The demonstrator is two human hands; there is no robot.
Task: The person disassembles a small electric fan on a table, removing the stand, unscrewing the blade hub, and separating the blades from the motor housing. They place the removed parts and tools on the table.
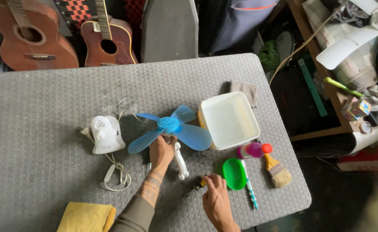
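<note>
Your left hand bare, dark tattoo bands across forearm, olive-grey sleeve pushed up behind them. Your right hand bare too, wrist uncovered, no sleeve showing.
</note>
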